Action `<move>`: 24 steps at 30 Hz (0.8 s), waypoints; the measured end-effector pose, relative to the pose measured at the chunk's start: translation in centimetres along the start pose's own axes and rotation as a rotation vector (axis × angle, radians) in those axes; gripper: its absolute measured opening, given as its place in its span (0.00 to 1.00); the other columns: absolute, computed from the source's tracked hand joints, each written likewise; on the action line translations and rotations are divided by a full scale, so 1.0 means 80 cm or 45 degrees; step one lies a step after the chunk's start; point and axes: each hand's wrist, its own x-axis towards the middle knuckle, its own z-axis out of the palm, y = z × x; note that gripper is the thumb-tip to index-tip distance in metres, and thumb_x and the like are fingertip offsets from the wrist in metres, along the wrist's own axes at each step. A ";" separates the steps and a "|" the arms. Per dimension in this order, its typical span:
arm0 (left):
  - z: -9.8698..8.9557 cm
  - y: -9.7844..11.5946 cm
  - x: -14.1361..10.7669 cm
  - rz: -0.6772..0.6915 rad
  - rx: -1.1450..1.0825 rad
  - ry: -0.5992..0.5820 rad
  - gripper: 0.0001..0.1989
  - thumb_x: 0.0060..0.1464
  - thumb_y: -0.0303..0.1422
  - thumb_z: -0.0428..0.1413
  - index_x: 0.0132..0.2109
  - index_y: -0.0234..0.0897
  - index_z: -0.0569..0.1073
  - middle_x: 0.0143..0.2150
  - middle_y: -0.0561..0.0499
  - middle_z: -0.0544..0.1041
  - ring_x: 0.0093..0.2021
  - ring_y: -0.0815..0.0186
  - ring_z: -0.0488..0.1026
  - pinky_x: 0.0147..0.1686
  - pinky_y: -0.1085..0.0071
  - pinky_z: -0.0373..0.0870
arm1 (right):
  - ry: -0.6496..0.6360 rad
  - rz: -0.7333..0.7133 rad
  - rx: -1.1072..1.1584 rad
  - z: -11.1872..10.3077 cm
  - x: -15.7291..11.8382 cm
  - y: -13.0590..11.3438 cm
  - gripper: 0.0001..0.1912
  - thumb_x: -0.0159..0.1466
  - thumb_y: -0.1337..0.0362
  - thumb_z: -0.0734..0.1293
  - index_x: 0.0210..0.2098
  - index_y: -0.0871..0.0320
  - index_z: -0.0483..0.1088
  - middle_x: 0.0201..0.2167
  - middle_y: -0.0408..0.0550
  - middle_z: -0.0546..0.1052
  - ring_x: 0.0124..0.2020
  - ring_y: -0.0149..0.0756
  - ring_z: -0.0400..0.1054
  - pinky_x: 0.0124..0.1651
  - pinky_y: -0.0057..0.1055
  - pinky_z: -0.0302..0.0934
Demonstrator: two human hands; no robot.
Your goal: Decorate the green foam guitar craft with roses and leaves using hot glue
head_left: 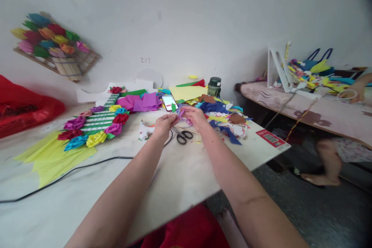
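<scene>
Both hands meet over the white table. My left hand is closed, its fingertips pinching the lower end of something green, perhaps a paper leaf. A small purple strip is pinched in my right hand, close beside the left fingertips. Just behind the hands lies a phone with a lit screen. Black-handled scissors rest on the table below the hands. A white hot-glue gun lies left of my left hand, partly hidden.
Paper flowers on a green striped piece lie left, by yellow sheets and a black cable. Colourful scraps and a dark bottle stand behind right. Another person's hand is at the patterned side table.
</scene>
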 end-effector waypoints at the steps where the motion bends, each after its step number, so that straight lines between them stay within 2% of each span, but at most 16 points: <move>1: -0.002 0.001 0.001 -0.008 0.010 -0.011 0.09 0.33 0.27 0.64 0.24 0.28 0.72 0.23 0.50 0.73 0.27 0.70 0.71 0.36 0.72 0.69 | 0.020 -0.018 -0.053 -0.002 0.001 0.002 0.12 0.46 0.74 0.65 0.29 0.59 0.74 0.29 0.45 0.78 0.32 0.33 0.71 0.43 0.34 0.64; 5: -0.007 0.006 0.003 -0.039 0.035 -0.097 0.07 0.35 0.27 0.63 0.24 0.28 0.73 0.23 0.50 0.73 0.26 0.71 0.70 0.34 0.72 0.69 | 0.080 -0.162 -0.499 -0.005 0.004 0.007 0.13 0.48 0.71 0.65 0.33 0.58 0.75 0.31 0.46 0.78 0.31 0.34 0.71 0.39 0.33 0.64; 9: -0.010 0.015 0.000 -0.092 0.069 -0.205 0.07 0.38 0.26 0.62 0.28 0.28 0.74 0.24 0.49 0.73 0.26 0.70 0.71 0.33 0.71 0.70 | 0.216 -0.371 -1.220 -0.006 0.003 0.005 0.12 0.52 0.67 0.63 0.34 0.56 0.76 0.33 0.47 0.79 0.37 0.40 0.71 0.42 0.35 0.63; 11: -0.010 0.019 -0.001 -0.112 0.087 -0.209 0.07 0.38 0.26 0.62 0.28 0.27 0.74 0.24 0.48 0.73 0.26 0.70 0.71 0.32 0.72 0.70 | 0.260 -0.443 -1.390 -0.006 0.002 0.004 0.12 0.52 0.66 0.63 0.33 0.54 0.77 0.34 0.46 0.78 0.39 0.41 0.70 0.43 0.35 0.62; 13: -0.011 0.023 -0.002 -0.121 0.095 -0.184 0.06 0.38 0.26 0.61 0.27 0.27 0.73 0.24 0.48 0.73 0.25 0.70 0.71 0.31 0.73 0.70 | 0.279 -0.435 -1.323 -0.006 0.004 0.006 0.12 0.52 0.66 0.63 0.33 0.54 0.77 0.32 0.45 0.79 0.35 0.38 0.71 0.40 0.33 0.62; 16: -0.012 0.025 -0.003 -0.125 0.105 -0.165 0.06 0.38 0.26 0.62 0.26 0.28 0.72 0.23 0.49 0.73 0.24 0.71 0.71 0.30 0.73 0.69 | 0.268 -0.343 -0.986 -0.008 0.009 0.011 0.12 0.51 0.64 0.64 0.32 0.55 0.76 0.24 0.43 0.77 0.25 0.34 0.68 0.31 0.30 0.62; 19: -0.014 0.025 -0.004 -0.127 0.128 -0.189 0.08 0.37 0.27 0.63 0.27 0.29 0.72 0.22 0.49 0.72 0.23 0.70 0.70 0.28 0.73 0.69 | 0.230 -0.330 -0.756 -0.009 0.011 0.013 0.10 0.50 0.62 0.64 0.29 0.56 0.76 0.18 0.42 0.73 0.19 0.31 0.63 0.26 0.29 0.59; 24: -0.015 0.024 -0.005 -0.169 0.225 -0.222 0.09 0.37 0.29 0.63 0.27 0.30 0.72 0.19 0.50 0.71 0.19 0.73 0.66 0.21 0.76 0.64 | 0.214 -0.351 -0.771 -0.008 0.008 0.009 0.09 0.50 0.60 0.65 0.26 0.57 0.76 0.16 0.41 0.71 0.19 0.32 0.62 0.27 0.30 0.59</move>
